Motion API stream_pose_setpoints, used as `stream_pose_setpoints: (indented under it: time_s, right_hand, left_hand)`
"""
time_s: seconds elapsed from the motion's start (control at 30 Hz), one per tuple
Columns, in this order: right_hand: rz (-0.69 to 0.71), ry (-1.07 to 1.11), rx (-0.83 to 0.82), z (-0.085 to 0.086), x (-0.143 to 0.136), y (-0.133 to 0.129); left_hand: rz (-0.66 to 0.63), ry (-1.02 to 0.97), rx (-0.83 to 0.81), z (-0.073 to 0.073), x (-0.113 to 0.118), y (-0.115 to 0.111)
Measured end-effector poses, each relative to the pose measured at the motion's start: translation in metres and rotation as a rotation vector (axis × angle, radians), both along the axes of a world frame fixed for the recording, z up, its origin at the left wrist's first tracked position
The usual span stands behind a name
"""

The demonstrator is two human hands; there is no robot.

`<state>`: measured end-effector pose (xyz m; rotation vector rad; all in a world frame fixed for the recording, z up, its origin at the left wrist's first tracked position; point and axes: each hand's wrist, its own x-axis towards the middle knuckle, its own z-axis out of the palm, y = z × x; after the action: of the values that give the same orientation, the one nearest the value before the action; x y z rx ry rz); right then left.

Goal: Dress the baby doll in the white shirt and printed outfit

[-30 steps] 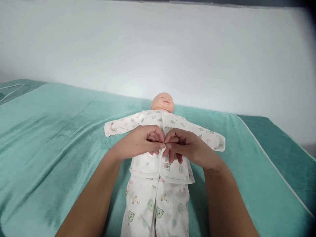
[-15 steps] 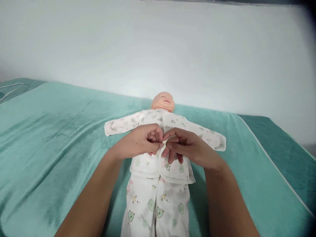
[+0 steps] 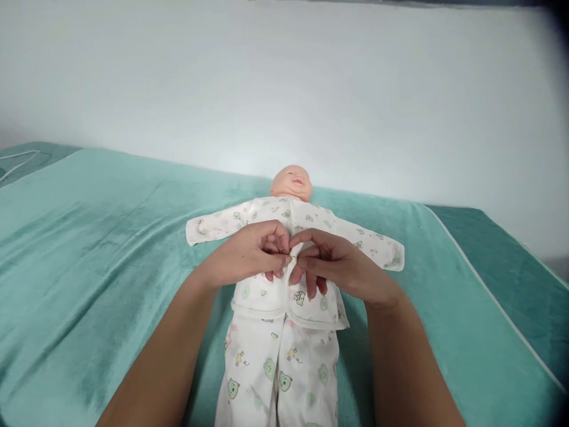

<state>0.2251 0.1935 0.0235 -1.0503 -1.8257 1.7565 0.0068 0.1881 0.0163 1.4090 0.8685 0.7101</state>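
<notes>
A baby doll (image 3: 292, 182) lies on its back, its head toward the wall. It wears a white jacket (image 3: 262, 299) with small animal prints and matching trousers (image 3: 293, 370). Both sleeves stretch out to the sides. Over the doll's middle, my left hand (image 3: 255, 252) pinches the jacket's front edge between thumb and fingers. Right beside it, my right hand (image 3: 338, 261) is closed on the same front opening, its lower fingers hanging loosely over the cloth. A small button or snap (image 3: 293, 260) shows between my fingertips; the exact grip on it is partly hidden.
A teal blanket (image 3: 111, 237) with some folds is spread under the doll. Darker teal bedding (image 3: 502, 267) shows past its right edge. A white cord-like loop (image 3: 20, 160) lies at the far left. The pale wall (image 3: 284, 89) rises behind the doll's head.
Both hands stay at the jacket's front with almost the same pinch. The whole view has shifted slightly, so the doll and hands appear a little further left.
</notes>
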Motion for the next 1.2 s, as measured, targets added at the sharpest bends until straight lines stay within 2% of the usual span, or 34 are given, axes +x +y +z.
stream_pose_setpoints:
  time_s: [1.2]
  right_hand:
    - [0.010,-0.025,0.020,0.0000,-0.0007,0.0003]
  left_hand:
    - [0.112,0.000,-0.052,-0.0010,0.0022,0.0004]
